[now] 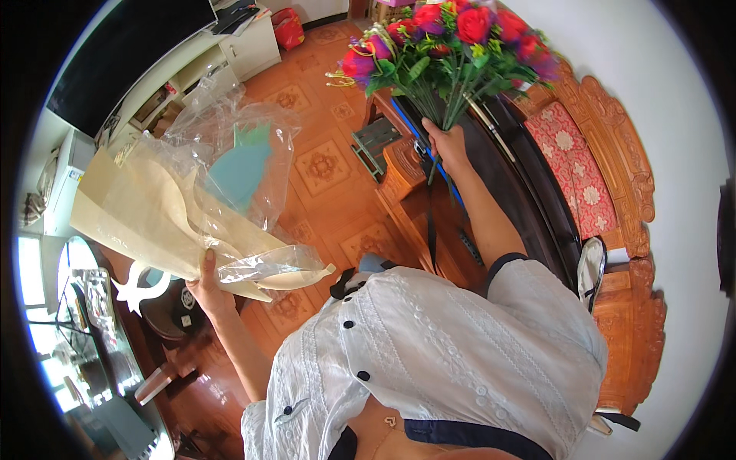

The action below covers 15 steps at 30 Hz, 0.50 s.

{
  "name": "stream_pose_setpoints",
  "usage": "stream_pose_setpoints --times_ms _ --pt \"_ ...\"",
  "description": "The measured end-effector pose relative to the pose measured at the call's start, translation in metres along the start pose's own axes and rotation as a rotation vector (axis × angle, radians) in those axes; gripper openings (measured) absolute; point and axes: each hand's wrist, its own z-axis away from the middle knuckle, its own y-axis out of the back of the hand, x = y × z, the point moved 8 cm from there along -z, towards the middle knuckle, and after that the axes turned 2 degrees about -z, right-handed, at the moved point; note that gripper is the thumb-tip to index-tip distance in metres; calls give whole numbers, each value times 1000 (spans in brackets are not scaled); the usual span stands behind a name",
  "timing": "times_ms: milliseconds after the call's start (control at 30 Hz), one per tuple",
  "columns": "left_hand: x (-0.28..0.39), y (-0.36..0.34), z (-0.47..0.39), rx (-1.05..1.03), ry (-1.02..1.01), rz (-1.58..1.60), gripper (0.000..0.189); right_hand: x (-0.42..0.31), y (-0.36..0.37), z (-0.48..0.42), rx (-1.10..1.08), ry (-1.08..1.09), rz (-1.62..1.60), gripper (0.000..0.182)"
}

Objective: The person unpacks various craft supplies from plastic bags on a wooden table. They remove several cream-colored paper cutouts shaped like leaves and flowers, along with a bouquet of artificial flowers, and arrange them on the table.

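My right hand (446, 143) grips the gathered green stems of a bouquet of artificial-looking red roses (454, 52). Purple edging, small yellow sprigs and green leaves show among the blooms. Held well apart on the other side, cream wrapping paper (138, 213) is pinched at its lower part by my left hand (209, 284), thumb on top. Crinkled clear film (264, 132) spreads around the paper, and a light blue sheet (238, 175) shows through it. The fingers of my left hand are mostly hidden behind the paper.
A carved wooden sofa (624, 172) with a red patterned cushion (575, 167) lines the right side. At upper left stand a large dark television (132, 57) and a white cabinet (250, 49). A red bag (287, 29) rests on the patterned floor (322, 167). A dark stool (167, 313) is at lower left.
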Motion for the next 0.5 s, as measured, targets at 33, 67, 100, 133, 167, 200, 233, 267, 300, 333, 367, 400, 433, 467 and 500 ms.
stream_pose_setpoints --times_ms 33,67,100,133,167,200,233,267,300,333,367,400,433,467,500 --pt "-3 2 -21 17 4 0 38 -3 -20 -16 -28 -13 10 37" --pt "-7 3 -43 35 6 0 38 -4 -39 -33 -57 -26 20 38" --pt "-16 3 -60 55 17 5 38 -3 -52 -50 -84 -40 39 39" --pt "-23 0 -76 70 16 9 40 6 -62 -70 -80 -97 92 43" --pt "-30 -4 -94 66 29 14 40 9 -72 -87 -88 -118 76 43" --pt "-35 -9 -118 63 35 15 41 2 -90 -106 -98 -137 51 43" --pt "-41 -15 -141 59 40 16 42 -1 -106 -127 -109 -156 27 43" --pt "-49 -19 -164 83 46 15 42 2 -118 -152 -126 -177 13 42" --pt "-53 -26 -187 97 49 6 42 3 -130 -178 -138 -200 -13 40" --pt "-57 -33 -211 112 51 -2 42 3 -142 -204 -149 -222 -38 39" --pt "-59 -42 -234 108 44 13 42 1 -155 -228 -164 -221 -58 37" --pt "-60 -49 -254 105 46 23 42 -4 -169 -246 -177 -231 -75 35" --pt "-61 -56 -275 102 48 33 41 -6 -183 -265 -189 -240 -93 34" --pt "-62 -61 -297 114 58 5 41 -1 -195 -291 -177 -260 -106 28" --pt "-61 -68 -320 110 50 0 40 -1 -207 -313 -154 -282 -122 27"
